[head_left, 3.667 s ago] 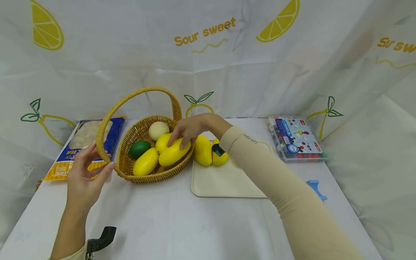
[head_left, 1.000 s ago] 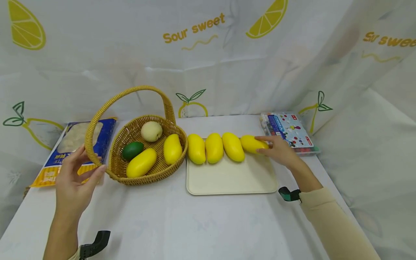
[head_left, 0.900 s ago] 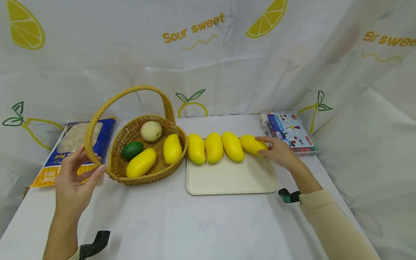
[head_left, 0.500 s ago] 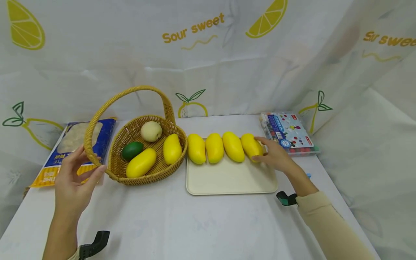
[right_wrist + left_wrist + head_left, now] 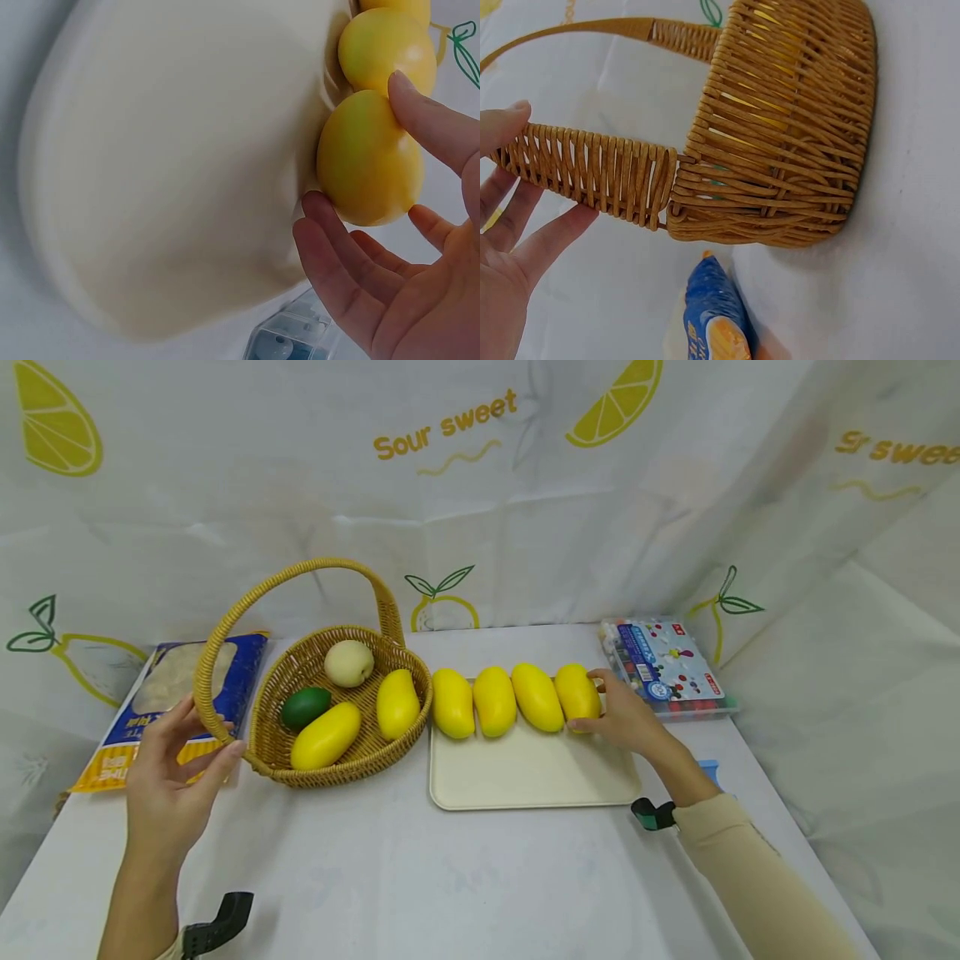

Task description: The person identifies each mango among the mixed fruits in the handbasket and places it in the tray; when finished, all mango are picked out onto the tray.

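Left hand [image 5: 168,781] grips the handle [image 5: 330,562] of the wicker basket [image 5: 337,775], which contains two yellow mangoes [image 5: 326,737], a green fruit [image 5: 306,708] and a pale round fruit [image 5: 349,663]. Right hand [image 5: 624,716] holds the end mango [image 5: 576,697] between thumb and fingers — rightmost of the four-mango row [image 5: 495,702] along the far edge of the cream tray [image 5: 517,777], on the bench [image 5: 480,877].

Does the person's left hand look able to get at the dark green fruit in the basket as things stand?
Probably yes, but only after the left hand lets go of the handle it is holding: the green fruit lies close by in the open-topped basket, with nothing on top of it.
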### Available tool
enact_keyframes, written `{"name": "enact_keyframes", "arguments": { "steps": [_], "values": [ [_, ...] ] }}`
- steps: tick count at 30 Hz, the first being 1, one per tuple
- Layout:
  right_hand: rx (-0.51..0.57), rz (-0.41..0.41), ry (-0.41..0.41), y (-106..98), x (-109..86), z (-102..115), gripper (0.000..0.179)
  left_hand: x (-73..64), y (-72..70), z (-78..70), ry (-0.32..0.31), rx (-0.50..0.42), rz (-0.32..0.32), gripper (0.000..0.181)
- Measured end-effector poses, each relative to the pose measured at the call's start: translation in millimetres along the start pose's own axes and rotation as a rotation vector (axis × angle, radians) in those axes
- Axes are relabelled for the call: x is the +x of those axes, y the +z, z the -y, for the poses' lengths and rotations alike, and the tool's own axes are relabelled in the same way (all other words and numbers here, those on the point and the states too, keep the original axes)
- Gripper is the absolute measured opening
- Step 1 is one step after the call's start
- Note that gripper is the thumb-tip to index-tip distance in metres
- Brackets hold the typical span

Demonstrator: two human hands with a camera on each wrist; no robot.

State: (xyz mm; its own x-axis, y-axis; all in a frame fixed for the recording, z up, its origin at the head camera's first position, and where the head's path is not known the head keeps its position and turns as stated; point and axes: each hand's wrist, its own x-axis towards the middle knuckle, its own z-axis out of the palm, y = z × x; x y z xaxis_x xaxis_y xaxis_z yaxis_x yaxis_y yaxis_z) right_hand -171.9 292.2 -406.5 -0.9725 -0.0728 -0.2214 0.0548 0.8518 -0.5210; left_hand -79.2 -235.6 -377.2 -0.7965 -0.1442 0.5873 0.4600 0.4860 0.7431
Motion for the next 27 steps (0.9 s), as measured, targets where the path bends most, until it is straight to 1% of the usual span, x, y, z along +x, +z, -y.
{"name": "enact_keyframes", "arguments": {
  "steps": [3, 10, 16, 18, 22, 27],
  "values": [
    [-0.001, 0.005, 0.018, 0, 0.7, 0, 0.100, 0.5, 0.0, 0.0, -0.007, 0.006, 0.006, 0.074],
    [0.014, 0.018, 0.042, -2, -1.6, 6, 0.105, 1.0, 0.3, -1.9, 0.013, -0.010, 0.000, 0.071],
    [0.010, 0.032, 0.050, -5, -3.0, 8, 0.107, 0.6, -0.6, -2.7, -0.015, -0.003, 0.002, 0.075],
    [0.019, 0.036, 0.049, -6, -3.2, 9, 0.108, 0.7, -1.0, -2.8, -0.024, 0.003, 0.002, 0.076],
    [0.039, 0.032, 0.040, -10, -2.4, 10, 0.108, 0.8, -1.1, -2.6, -0.015, -0.001, 0.003, 0.075],
    [-0.007, 0.001, 0.010, -18, -1.0, 18, 0.103, 1.2, -0.8, -2.3, -0.010, -0.006, 0.007, 0.074]
  ]
}}
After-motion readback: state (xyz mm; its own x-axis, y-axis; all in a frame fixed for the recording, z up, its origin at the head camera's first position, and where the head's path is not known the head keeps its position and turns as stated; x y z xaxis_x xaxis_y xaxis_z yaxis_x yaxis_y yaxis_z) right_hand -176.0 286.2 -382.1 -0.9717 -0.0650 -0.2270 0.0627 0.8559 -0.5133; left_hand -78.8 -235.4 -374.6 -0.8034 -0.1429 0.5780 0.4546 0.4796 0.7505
